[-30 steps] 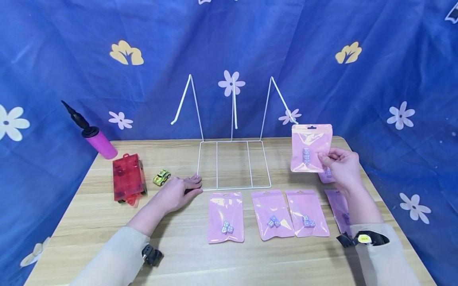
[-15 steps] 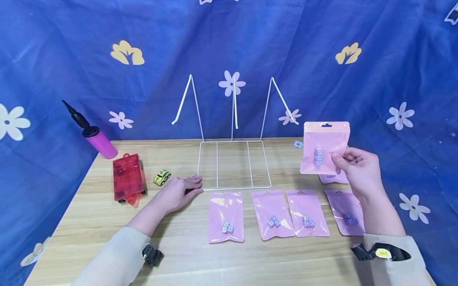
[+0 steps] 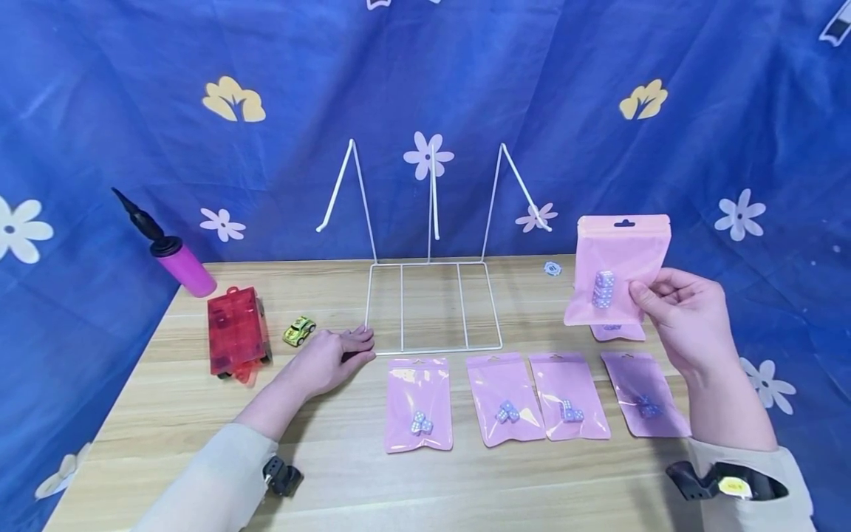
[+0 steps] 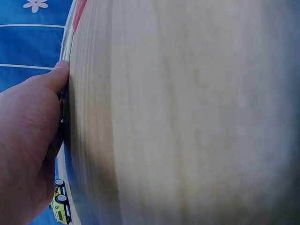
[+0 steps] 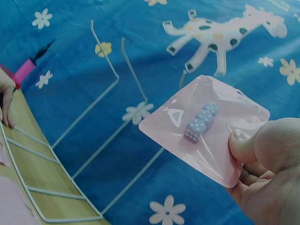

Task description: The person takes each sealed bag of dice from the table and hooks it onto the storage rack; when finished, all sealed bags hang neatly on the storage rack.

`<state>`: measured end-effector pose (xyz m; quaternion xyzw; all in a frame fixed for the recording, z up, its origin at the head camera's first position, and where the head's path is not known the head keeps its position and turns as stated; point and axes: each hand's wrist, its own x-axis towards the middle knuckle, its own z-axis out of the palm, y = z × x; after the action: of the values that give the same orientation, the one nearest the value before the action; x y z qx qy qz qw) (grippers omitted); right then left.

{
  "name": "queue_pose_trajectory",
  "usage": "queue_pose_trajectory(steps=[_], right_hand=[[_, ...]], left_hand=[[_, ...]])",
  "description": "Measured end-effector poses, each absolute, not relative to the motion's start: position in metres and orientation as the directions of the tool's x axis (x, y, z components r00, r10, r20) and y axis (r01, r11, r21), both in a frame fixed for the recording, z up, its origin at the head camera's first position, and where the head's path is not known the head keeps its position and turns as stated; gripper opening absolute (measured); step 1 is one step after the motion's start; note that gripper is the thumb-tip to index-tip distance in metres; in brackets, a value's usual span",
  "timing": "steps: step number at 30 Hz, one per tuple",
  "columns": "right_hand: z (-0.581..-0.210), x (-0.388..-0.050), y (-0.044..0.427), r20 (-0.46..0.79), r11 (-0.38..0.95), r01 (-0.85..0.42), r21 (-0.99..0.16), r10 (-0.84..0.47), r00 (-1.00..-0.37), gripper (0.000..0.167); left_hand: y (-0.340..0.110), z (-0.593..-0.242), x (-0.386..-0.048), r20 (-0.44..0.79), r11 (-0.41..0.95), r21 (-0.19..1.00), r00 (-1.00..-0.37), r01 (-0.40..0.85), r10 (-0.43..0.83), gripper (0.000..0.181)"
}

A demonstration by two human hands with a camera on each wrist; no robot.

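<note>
My right hand (image 3: 694,318) pinches the right edge of a pink zip bag (image 3: 621,255) between thumb and fingers. It holds the bag upright above the table's right side. Dice (image 5: 200,123) show stacked in a line through its clear front. At left, my left hand (image 3: 329,362) rests its outstretched fingers on the front left corner of a white wire display rack (image 3: 435,192). Three bare prongs slope forward from the rack's uprights. In the left wrist view, the left thumb (image 4: 57,77) lies along the rack's edge. Another pink bag (image 3: 618,333) is mostly hidden behind the held one.
Several pink bags of dice (image 3: 417,388) lie in a row before the rack. A small blue chip (image 3: 552,269) sits at the back right. To the left are a yellow-green toy car (image 3: 299,330), a red see-through case (image 3: 233,329) and a magenta hand pump (image 3: 186,270).
My right hand has moved right and slightly up with the bag, away from the rack's right prong, uncovering the blue chip. The left hand has stayed on the rack corner.
</note>
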<state>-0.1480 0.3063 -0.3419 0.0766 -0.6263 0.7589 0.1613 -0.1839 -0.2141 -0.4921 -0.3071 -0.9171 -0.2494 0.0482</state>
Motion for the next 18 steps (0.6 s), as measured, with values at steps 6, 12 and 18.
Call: queue_pose_trajectory(steps=[6, 12, 18], right_hand=[[-0.33, -0.146, 0.288, 0.358, -0.132, -0.374, -0.918, 0.13, -0.924, 0.002], [-0.329, -0.148, 0.27, 0.365, -0.094, -0.371, -0.924, 0.077, -0.928, 0.006], [-0.337, -0.153, 0.255, 0.349, -0.067, -0.351, -0.934, 0.042, -0.936, 0.007]], left_hand=[[-0.215, -0.492, -0.184, 0.245, 0.689, 0.422, -0.806, 0.589, 0.539, 0.031], [-0.215, -0.492, -0.184, 0.249, 0.689, 0.421, -0.806, 0.59, 0.538, 0.031], [-0.215, -0.493, -0.184, 0.253, 0.685, 0.422, -0.803, 0.594, 0.54, 0.032]])
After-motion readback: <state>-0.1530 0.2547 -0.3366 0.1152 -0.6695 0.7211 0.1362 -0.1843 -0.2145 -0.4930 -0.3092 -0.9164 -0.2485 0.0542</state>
